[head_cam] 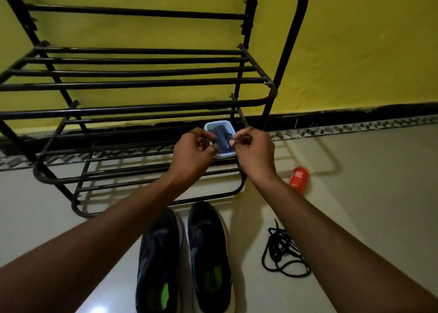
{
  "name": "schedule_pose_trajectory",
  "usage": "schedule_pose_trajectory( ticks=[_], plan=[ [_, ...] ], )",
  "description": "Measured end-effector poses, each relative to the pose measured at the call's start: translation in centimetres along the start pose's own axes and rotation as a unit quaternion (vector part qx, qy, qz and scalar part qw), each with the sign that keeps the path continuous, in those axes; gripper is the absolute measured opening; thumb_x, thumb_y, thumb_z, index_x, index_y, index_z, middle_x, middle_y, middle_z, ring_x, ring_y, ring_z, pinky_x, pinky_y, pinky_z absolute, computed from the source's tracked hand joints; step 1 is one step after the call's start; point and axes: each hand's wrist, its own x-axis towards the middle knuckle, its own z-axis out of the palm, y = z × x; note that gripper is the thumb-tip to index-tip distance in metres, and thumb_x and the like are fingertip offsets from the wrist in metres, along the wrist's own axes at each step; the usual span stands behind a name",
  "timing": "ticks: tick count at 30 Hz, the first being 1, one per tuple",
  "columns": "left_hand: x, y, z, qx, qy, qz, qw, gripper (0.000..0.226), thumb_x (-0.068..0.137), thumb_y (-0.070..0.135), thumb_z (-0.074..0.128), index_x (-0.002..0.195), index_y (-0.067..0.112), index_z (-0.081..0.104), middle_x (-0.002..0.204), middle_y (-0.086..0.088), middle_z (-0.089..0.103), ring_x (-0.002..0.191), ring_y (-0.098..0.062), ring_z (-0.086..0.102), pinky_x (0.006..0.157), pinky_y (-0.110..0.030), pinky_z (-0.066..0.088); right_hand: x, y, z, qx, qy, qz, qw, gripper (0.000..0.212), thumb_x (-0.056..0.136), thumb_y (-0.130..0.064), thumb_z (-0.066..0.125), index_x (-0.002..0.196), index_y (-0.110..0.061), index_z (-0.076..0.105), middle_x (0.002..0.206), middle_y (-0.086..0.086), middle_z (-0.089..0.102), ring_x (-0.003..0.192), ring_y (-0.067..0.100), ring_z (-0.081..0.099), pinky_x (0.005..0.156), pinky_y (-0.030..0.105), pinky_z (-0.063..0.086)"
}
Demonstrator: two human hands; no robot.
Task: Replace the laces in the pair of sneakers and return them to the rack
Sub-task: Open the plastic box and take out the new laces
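both hands are stretched forward to a small pale blue container [220, 155] that sits on the lowest shelf of the black metal rack [142, 82], near its right end. the left hand [193, 147] has its fingers curled in tight and grips the container's left edge, knuckles up, covering that side. the right hand [254, 146] is curled too, thumb and fingertips pinched together on the container's right rim. neither hand is spread; both are narrow, closed grips on the same box, one on each side. something dark lies inside the container, too blurred to tell what.

the pair of dark sneakers [182, 255] stands on the pale floor [355, 206] just in front of the rack, side by side, toes toward it, green patches showing on the insoles. no lace shows on their eyelets. a loose black lace [283, 251] lies in a tangle on the floor to the right of the sneakers, apart from them. an orange bottle [298, 178] lies farther back, just beside the rack's right foot and close under the right forearm. behind it all is a yellow wall [355, 51].
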Motion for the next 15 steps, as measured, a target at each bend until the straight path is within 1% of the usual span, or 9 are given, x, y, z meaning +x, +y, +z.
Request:
schedule_pose_trajectory(
  ticks=[3,4,5,7,9,10,12,13,15],
  plan=[
    [-3.7,0.4,-2.4,-0.042,0.014,-0.024,0.999,0.031,0.093,0.005,0.068,0.120,0.014,0.057,0.097,-0.006,0.063,0.083,-0.018,0.070,0.065,-0.028,0.061,-3.3,-0.9,0.1,0.047,-0.022,0.033,0.998,0.015,0.086,-0.012,0.076,0.094,-0.018,0.064,0.085,-0.001,0.071,0.080,0.010,0.069,0.068,0.028,0.057],
    [-5.1,0.4,-3.4,-0.048,0.024,-0.031,0.998,0.031,0.095,0.005,0.065,0.122,0.014,0.056,0.098,-0.007,0.063,0.085,-0.019,0.070,0.067,-0.029,0.061,-4.5,-1.4,0.2,0.065,-0.035,0.047,0.996,0.018,0.085,-0.013,0.077,0.096,-0.017,0.064,0.083,0.001,0.071,0.078,0.013,0.070,0.067,0.031,0.059],
    [-6.1,0.3,-4.2,-0.065,0.030,-0.039,0.997,0.028,0.097,0.004,0.061,0.124,0.012,0.056,0.100,-0.007,0.065,0.088,-0.021,0.071,0.070,-0.030,0.061,-5.5,-1.8,0.2,0.085,-0.051,0.061,0.993,0.019,0.086,-0.012,0.076,0.099,-0.016,0.064,0.083,0.003,0.071,0.078,0.016,0.072,0.066,0.033,0.060],
    [-8.4,0.3,-6.0,-0.115,0.027,-0.062,0.991,0.024,0.102,0.001,0.048,0.122,0.006,0.059,0.104,-0.011,0.071,0.091,-0.023,0.073,0.073,-0.032,0.062,-7.7,-2.7,0.4,0.130,-0.090,0.082,0.984,0.020,0.088,-0.009,0.073,0.106,-0.011,0.064,0.083,0.006,0.073,0.075,0.018,0.073,0.060,0.030,0.059],
    [-10.5,0.3,-7.2,-0.134,0.032,-0.080,0.987,0.028,0.103,0.000,0.040,0.116,0.004,0.065,0.100,-0.012,0.074,0.085,-0.020,0.073,0.068,-0.029,0.059,-9.9,-3.5,0.6,0.170,-0.118,0.106,0.973,0.021,0.088,-0.006,0.073,0.107,-0.009,0.064,0.081,0.008,0.072,0.068,0.015,0.072,0.057,0.025,0.057],
    [-11.7,0.4,-7.8,-0.133,0.045,-0.091,0.986,0.029,0.104,0.001,0.039,0.114,0.005,0.066,0.099,-0.012,0.075,0.082,-0.017,0.072,0.063,-0.026,0.056,-11.1,-4.0,0.7,0.186,-0.130,0.123,0.966,0.022,0.088,-0.004,0.073,0.107,-0.008,0.064,0.080,0.008,0.073,0.065,0.015,0.071,0.057,0.025,0.057],
    [-13.0,0.0,-8.0,-0.160,0.067,-0.123,0.977,0.023,0.105,0.009,0.044,0.114,0.009,0.065,0.104,-0.010,0.074,0.084,-0.014,0.072,0.061,-0.022,0.054,-12.6,-4.3,0.9,0.207,-0.158,0.144,0.955,0.022,0.087,-0.004,0.074,0.106,-0.008,0.065,0.080,0.009,0.074,0.067,0.019,0.073,0.061,0.029,0.058],
    [-13.8,0.0,-8.1,-0.192,0.069,-0.144,0.968,0.021,0.106,0.013,0.045,0.115,0.010,0.064,0.106,-0.010,0.074,0.087,-0.016,0.074,0.062,-0.024,0.056,-13.2,-4.4,0.8,0.209,-0.174,0.146,0.951,0.021,0.087,-0.004,0.074,0.106,-0.008,0.065,0.079,0.010,0.075,0.069,0.022,0.074,0.063,0.032,0.060],
    [-15.2,0.1,-8.2,-0.261,0.055,-0.184,0.946,0.026,0.105,0.021,0.045,0.117,0.009,0.065,0.108,-0.014,0.075,0.092,-0.027,0.074,0.069,-0.032,0.058,-14.5,-4.7,0.6,0.199,-0.204,0.141,0.948,0.024,0.086,-0.005,0.076,0.107,-0.010,0.066,0.081,0.012,0.076,0.072,0.026,0.075,0.067,0.035,0.061]
  ],
)
